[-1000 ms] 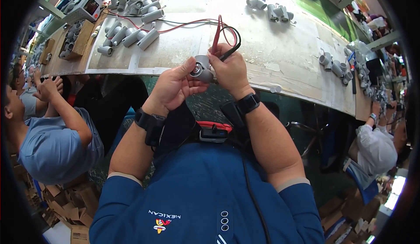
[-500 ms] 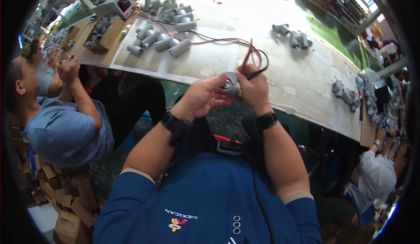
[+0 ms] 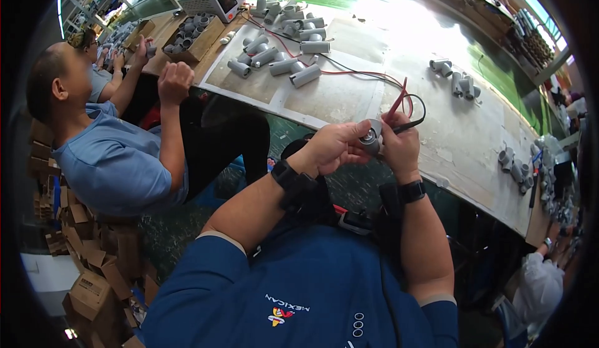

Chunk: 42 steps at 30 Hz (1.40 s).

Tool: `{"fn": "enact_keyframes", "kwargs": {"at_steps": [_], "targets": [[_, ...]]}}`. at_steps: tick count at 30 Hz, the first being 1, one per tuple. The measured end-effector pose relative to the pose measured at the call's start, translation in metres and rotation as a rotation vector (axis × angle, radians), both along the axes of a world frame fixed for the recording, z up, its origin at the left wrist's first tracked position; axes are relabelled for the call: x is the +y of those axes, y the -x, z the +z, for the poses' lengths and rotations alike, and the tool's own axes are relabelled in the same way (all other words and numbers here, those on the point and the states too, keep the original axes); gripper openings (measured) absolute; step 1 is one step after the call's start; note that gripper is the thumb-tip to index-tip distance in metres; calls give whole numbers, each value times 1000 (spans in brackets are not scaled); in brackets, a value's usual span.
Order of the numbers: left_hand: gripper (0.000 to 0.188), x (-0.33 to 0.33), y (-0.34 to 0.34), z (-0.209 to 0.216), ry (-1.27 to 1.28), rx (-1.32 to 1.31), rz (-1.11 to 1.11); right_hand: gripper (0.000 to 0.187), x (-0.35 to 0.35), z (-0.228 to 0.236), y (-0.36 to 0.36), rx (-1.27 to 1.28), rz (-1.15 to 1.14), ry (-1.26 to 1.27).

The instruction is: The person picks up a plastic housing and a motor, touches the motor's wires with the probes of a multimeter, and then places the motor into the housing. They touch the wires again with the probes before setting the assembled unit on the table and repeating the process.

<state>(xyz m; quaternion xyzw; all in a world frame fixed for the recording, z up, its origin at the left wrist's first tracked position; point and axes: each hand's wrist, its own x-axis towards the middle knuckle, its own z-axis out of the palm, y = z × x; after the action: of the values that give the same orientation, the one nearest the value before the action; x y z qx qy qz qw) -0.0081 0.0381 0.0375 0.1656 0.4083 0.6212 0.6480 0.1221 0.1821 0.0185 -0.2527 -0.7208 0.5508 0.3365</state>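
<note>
1. Tabletop (image 3: 349,97): loose grey cylindrical housings (image 3: 304,76) lie toward 10–11 o'clock from the left hand (image 3: 337,148).
2. Open cardboard box (image 3: 209,44), 10 o'clock: crowded with grey fittings (image 3: 189,31).
3. Left hand, nearly closed, grips the metal-cored housing (image 3: 372,137) from 9 o'clock; right hand (image 3: 402,146) meets it at 3, curled tight round both probes.
4. Metal-cored housing: between them, round end facing the wearer; long axis foreshortened.
5. Red probe (image 3: 397,103) points its tail to 1 o'clock, black probe (image 3: 409,125) to 2; tips hidden.
</note>
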Motion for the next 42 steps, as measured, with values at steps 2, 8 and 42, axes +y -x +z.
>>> {"fn": "enact_keyframes", "kwargs": {"at_steps": [2,8,42], "targets": [[48,2,0,3,-4,1,0,11,1,2,0,-1,0,-2],[47,1,0,6,7,-4,6,11,3,-3,2,12,5,9],[47,332,32,51,-247,1896,-133,16,57,11,-96,220,-51,409]]}}
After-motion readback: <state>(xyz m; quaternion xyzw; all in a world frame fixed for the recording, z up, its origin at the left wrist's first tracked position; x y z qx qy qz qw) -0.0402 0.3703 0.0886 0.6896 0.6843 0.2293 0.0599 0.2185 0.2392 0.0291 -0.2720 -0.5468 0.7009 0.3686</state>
